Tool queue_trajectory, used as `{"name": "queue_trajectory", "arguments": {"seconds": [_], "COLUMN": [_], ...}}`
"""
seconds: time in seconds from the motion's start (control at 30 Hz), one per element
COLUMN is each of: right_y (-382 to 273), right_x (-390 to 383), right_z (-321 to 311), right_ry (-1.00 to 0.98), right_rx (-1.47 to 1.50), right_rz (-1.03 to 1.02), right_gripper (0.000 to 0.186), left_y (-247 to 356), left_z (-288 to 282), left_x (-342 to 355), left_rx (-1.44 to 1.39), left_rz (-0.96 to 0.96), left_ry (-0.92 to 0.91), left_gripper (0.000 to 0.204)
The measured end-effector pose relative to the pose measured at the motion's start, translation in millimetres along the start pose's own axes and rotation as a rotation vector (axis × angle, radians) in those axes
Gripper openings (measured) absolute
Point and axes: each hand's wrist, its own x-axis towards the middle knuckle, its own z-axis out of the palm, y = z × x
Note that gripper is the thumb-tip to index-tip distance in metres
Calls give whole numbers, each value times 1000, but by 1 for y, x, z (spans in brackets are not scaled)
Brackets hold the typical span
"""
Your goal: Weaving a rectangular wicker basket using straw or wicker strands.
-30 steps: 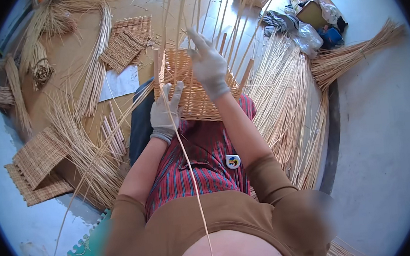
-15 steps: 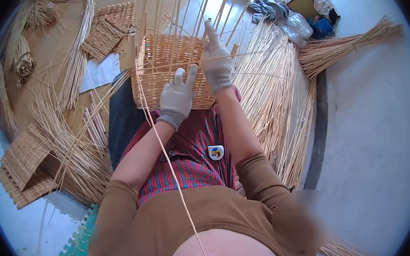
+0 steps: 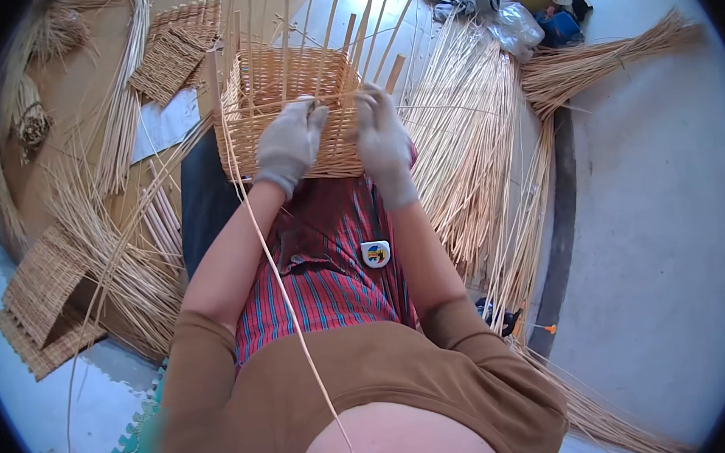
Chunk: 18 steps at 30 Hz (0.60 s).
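Note:
A half-woven wicker basket (image 3: 241, 147) rests on my lap, with tall upright stakes standing from its rim. Both my hands wear pale knit gloves. At the near wall, my left hand (image 3: 286, 146) is closed on the top edge of the weave, its thumb and fingers pinched together. By the right near corner my right hand (image 3: 383, 135) has its fingers bent in around a thin wicker strand that runs along the rim; motion blurs the fingertips a little. One long loose strand (image 3: 280, 284) trails from the basket's left side down across my body.
Loose wicker rods (image 3: 466, 142) lie fanned out to the right, beside a tied bundle (image 3: 613, 62). On the left are more rods (image 3: 127, 270), woven panels (image 3: 48, 294) and a smaller woven piece (image 3: 171, 63). Bags and cloth (image 3: 516, 18) lie at the far right.
My right hand has come down from among the stakes to the near rim, its straight fingers now bent. My left hand has moved slightly left, and its raised fingers have closed.

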Motion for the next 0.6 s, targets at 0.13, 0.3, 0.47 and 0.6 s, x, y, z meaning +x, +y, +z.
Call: {"name": "queue_trajectory", "arguments": {"seconds": [0.13, 0.3, 0.47, 0.6], "right_y": [30, 47, 46, 20], "right_x": [55, 40, 4, -51], "right_z": [-4, 3, 3, 37], "right_ry": [-415, -304, 117, -203], "right_rx": [-64, 234, 41, 2], "right_rz": [259, 251, -221, -261], "right_gripper": [61, 57, 27, 13], "left_y": [3, -7, -37, -98], "left_z": [1, 1, -32, -50], "left_x": [36, 27, -46, -58], "left_rx": [142, 186, -319, -913], "left_rz": [-328, -141, 135, -338], "left_ry": [-329, -233, 216, 569], "left_gripper": [48, 47, 20, 14]}}
